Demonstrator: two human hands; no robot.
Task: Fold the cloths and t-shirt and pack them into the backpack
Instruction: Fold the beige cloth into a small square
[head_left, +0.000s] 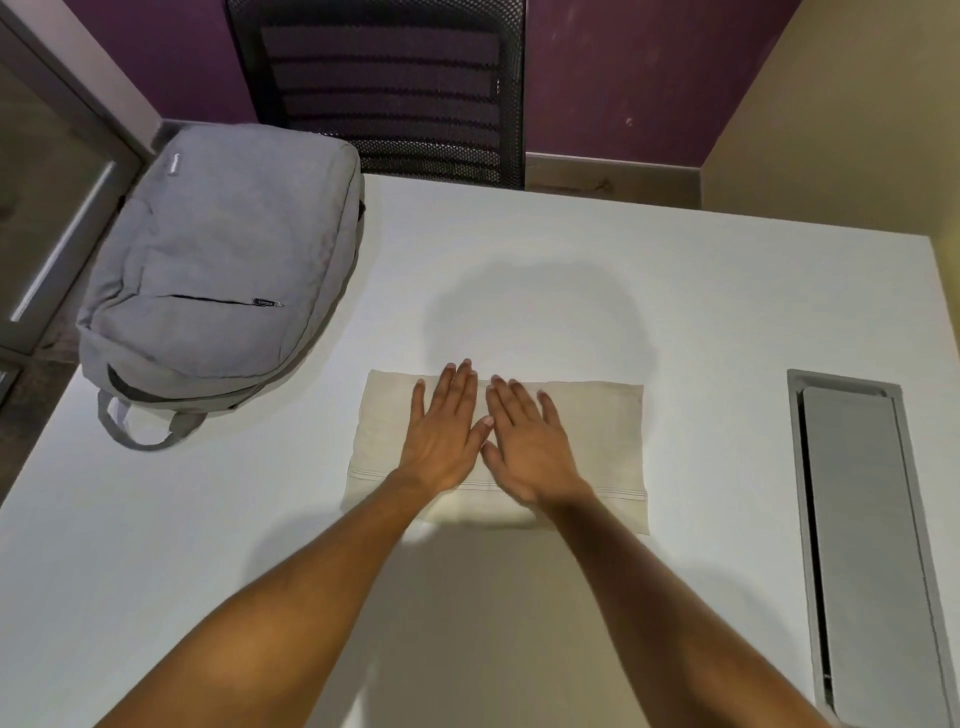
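White table (675, 291) w/ grey cable hatch (862, 540), black mesh chair (379, 88) behind, purple wall (623, 67).

the hands (447, 431) hid the cloth's (597, 441) middle. the backpack (218, 260) covered the table's (571, 260) far left corner. the chair's (384, 88) top and the grommet's (872, 545) near end were cut off.
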